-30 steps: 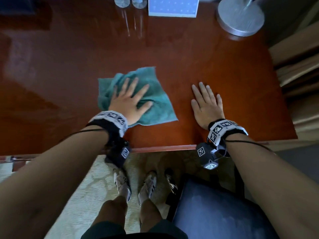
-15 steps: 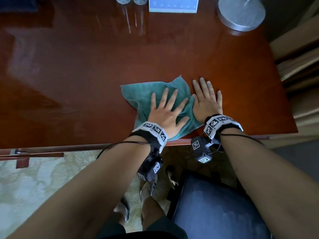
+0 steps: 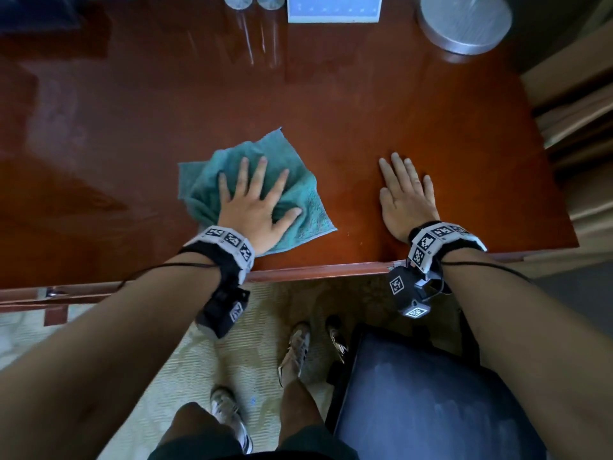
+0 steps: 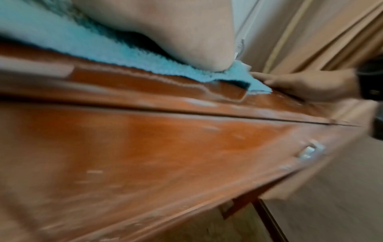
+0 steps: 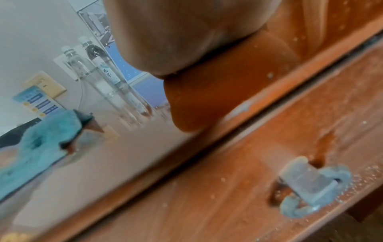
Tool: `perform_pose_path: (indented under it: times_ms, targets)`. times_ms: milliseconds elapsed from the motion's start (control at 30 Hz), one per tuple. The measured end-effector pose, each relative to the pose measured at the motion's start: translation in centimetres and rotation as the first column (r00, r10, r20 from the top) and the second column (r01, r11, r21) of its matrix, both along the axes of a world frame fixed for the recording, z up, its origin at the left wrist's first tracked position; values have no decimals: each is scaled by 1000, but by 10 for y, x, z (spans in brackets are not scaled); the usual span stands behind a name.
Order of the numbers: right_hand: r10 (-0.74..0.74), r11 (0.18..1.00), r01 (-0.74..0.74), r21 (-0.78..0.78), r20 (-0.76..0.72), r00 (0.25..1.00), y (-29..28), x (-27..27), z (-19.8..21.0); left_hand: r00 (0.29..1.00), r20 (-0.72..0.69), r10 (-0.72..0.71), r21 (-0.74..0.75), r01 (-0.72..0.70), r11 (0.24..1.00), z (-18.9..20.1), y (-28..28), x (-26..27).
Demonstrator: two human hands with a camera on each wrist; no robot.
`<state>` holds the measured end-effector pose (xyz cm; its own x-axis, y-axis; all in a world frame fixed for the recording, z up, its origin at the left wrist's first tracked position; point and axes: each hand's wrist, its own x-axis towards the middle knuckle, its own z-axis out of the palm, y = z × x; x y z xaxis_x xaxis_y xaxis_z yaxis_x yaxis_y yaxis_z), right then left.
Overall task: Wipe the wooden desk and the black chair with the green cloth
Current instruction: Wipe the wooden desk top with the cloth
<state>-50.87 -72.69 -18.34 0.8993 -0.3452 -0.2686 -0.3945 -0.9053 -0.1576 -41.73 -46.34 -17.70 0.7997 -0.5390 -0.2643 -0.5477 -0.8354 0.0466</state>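
A crumpled green cloth [image 3: 308, 207] lies on the glossy wooden desk [image 3: 365, 104], near its front edge. My left hand [image 3: 255, 200] presses flat on the cloth with fingers spread and straight. In the left wrist view the cloth [image 4: 87, 47] sits under my palm. My right hand [image 3: 406, 194] rests flat on the bare wood to the right, apart from the cloth. The right wrist view shows the cloth [image 5: 35, 147] at the left. The black chair [image 3: 431, 403] stands below the desk edge at lower right, partly hidden by my right forearm.
At the desk's back edge stand two clear bottles [image 3: 252, 1], a blue-and-white card [image 3: 333, 9] and a round silver lamp base [image 3: 464, 21]. A drawer front with a metal handle [image 5: 311, 185] runs under the desk edge. Curtains [image 3: 583, 127] hang at the right.
My left hand has slid the cloth leftward, away from the right hand it was touching half a second ago. The right hand has stayed in place.
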Motion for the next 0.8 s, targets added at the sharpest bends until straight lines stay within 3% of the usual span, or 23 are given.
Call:
perform_pose_path:
  times_ms: [133,300,400,633,800]
  targets:
    - [-13,999,13,49,-5,1000,1,2,1,975,-24,-222,-45,221,974,-1,-69,-48]
    - [-26,1000,26,0,20,999,1,-2,-4,951,18,-308,-85,309,947,-5,-89,-66]
    - [-67,998,66,15,18,998,8,-1,-2,959,10,-284,-125,283,951,-7,-53,-44]
    - [-231,972,235,-16,119,966,25,-12,3,998,24,65,-61,-64,996,-4,107,32]
    - [-333,943,331,41,135,933,50,-21,6,990,27,142,-47,-140,989,-2,173,40]
